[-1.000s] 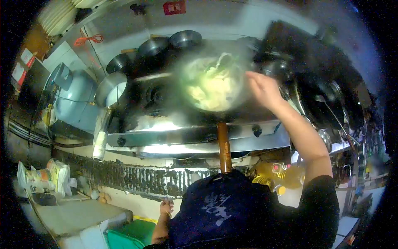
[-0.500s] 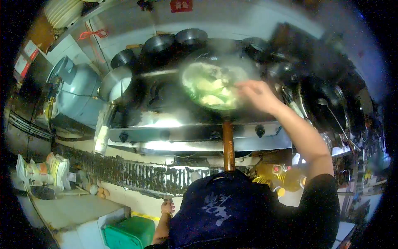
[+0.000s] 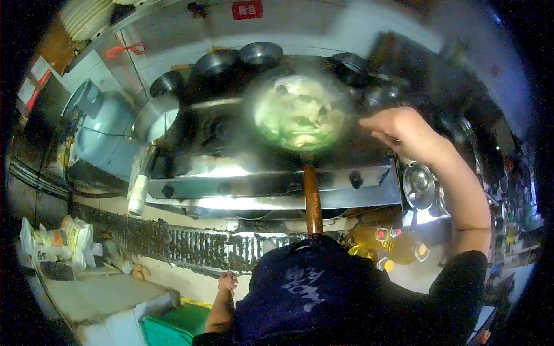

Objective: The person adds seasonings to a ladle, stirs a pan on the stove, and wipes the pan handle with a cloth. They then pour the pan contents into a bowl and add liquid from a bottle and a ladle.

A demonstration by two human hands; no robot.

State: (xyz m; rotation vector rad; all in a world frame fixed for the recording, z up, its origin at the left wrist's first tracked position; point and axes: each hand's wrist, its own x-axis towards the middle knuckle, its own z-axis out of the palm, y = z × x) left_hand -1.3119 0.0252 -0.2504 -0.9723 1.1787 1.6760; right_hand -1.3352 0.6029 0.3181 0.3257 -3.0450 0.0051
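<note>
A steaming wok (image 3: 297, 115) with pale pieces and green food in cloudy liquid sits on the stove (image 3: 259, 187). Its wooden handle (image 3: 311, 202) points toward my body. To the right of the wok, my right hand (image 3: 395, 130) is raised, with its fingertips pressed together near the rim; whatever they hold, if anything, is too small to name. My left hand (image 3: 228, 281) hangs low beside my apron (image 3: 288, 282), below the grate, its fingers curled and touching nothing I can make out.
Left of the wok stands a long-handled pot (image 3: 157, 118) with white liquid, beside a blue-grey gas cylinder (image 3: 104, 135). Black pans (image 3: 261, 53) line the back. Oil bottles (image 3: 404, 248) stand at lower right, a green bin (image 3: 176, 326) at lower left, and eggs (image 3: 140, 271) on the left counter.
My right hand has moved right, from over the wok's edge to beside it. My left hand has shifted slightly left. The food surface in the wok looks different, with less green showing on top.
</note>
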